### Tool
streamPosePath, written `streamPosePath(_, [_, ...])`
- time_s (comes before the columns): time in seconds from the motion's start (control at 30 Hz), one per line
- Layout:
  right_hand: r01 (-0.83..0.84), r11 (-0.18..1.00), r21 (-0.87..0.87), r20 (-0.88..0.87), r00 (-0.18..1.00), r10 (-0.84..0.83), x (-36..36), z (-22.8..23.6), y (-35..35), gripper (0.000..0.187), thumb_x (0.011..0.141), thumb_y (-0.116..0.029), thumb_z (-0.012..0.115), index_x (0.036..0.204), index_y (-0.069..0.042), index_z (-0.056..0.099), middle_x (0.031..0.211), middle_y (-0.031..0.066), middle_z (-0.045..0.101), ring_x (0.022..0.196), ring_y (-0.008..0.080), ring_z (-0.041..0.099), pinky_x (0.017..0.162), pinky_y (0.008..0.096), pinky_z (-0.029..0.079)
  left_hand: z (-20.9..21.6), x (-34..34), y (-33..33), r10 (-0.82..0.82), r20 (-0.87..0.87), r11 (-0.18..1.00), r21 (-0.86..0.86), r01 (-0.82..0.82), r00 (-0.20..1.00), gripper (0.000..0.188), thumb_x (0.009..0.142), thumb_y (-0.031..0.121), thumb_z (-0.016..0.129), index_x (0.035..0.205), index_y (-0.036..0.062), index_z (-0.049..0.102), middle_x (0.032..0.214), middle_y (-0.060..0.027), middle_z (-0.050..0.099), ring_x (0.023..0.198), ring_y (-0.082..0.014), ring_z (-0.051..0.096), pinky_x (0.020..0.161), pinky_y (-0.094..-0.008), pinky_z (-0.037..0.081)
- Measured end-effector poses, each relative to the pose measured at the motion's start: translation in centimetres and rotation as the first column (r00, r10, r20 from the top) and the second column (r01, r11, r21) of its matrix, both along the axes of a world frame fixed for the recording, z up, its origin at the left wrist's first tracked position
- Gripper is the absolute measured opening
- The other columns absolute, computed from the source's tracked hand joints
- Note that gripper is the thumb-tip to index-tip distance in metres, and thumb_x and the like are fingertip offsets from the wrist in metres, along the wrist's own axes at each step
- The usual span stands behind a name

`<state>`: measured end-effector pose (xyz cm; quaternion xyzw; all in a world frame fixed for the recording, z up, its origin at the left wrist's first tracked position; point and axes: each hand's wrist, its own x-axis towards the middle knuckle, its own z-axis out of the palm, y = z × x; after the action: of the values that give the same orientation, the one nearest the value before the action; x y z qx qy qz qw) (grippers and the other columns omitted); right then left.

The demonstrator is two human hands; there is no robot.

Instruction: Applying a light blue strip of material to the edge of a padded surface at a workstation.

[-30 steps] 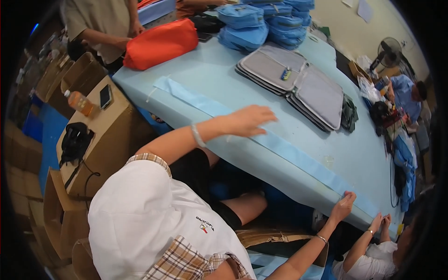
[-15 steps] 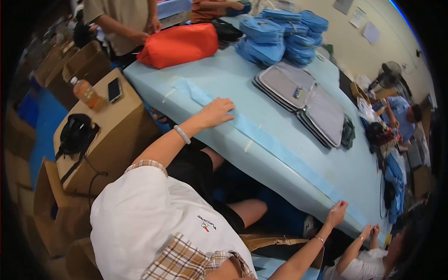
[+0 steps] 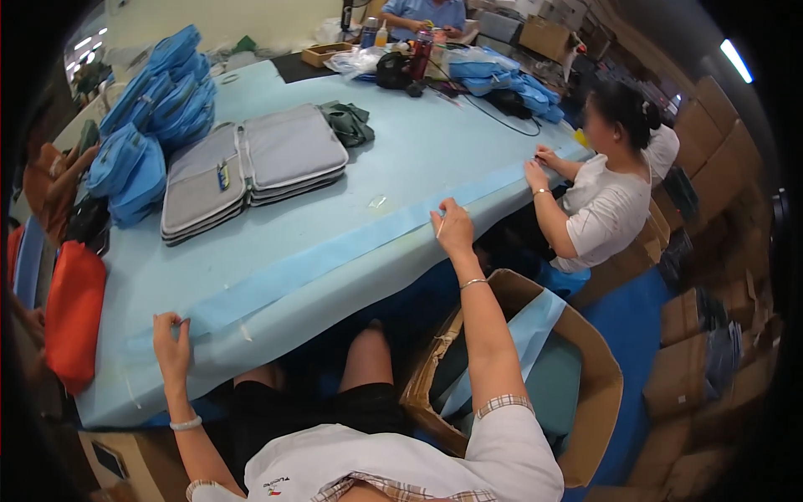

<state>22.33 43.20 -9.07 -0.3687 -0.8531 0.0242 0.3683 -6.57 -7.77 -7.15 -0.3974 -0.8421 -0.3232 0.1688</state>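
Subject: one long, narrow strip of light-blue fabric, lying along the near edge of the table covered in pale blue-green cloth. My left hand is at its left end, thumb and forefinger bent toward each other; my right hand is farther right along it, fingers curled. Whether either set of fingertips pinches the fabric, I cannot tell.

Step in hand, in my judgement: setting the strip straight. The next move calls for light, even tension.

Count, going outward: one co-worker in a white top, both hands near the strip's far end; one open brown cardboard box, holding at least one more light-blue strip; one stack of grey padded panels, opened into two halves; one red-orange soft pouch. Blue fabric bags overlap; no sure count.
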Motion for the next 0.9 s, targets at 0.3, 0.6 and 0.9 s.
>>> streamPosePath(0.3, [0.024,0.999,-0.024,-0.021,0.999,-0.024,-0.8,-0.2,-0.8,0.030,0.078,-0.022,0.073,0.095,-0.007,0.052,0.082,0.0156,0.063,0.081,0.0373,0.060,0.069,0.0460,0.048,1.1,0.3,0.8,0.033,0.125,0.988,0.148,-0.051,0.992,0.010,0.084,0.001,0.062,0.085,0.0000,0.052,0.078,-0.0092,0.054,0.073,-0.0278,0.053,0.112,-0.0487,0.030])
streamPosePath(0.6, [0.015,0.999,-0.031,-0.061,0.998,-0.017,-1.0,-0.4,-0.7,0.031,0.078,-0.020,0.074,0.095,-0.007,0.052,0.083,0.0150,0.063,0.081,0.0363,0.060,0.070,0.0455,0.047,-1.3,-0.5,1.0,0.041,0.099,0.984,0.168,-0.057,0.994,0.010,0.085,0.000,0.061,0.085,-0.0016,0.051,0.079,-0.0097,0.055,0.073,-0.0261,0.053,0.113,-0.0479,0.029])
streamPosePath(0.9, [0.029,1.000,0.000,-0.077,0.997,-0.028,-1.1,-0.5,-0.7,0.031,0.078,-0.019,0.074,0.094,-0.006,0.051,0.080,0.0151,0.062,0.080,0.0360,0.060,0.070,0.0452,0.047,-1.6,-0.6,1.1,0.041,0.152,0.978,0.195,-0.071,0.987,0.010,0.087,0.001,0.060,0.085,-0.0034,0.051,0.080,-0.0099,0.056,0.073,-0.0230,0.052,0.114,-0.0460,0.027])
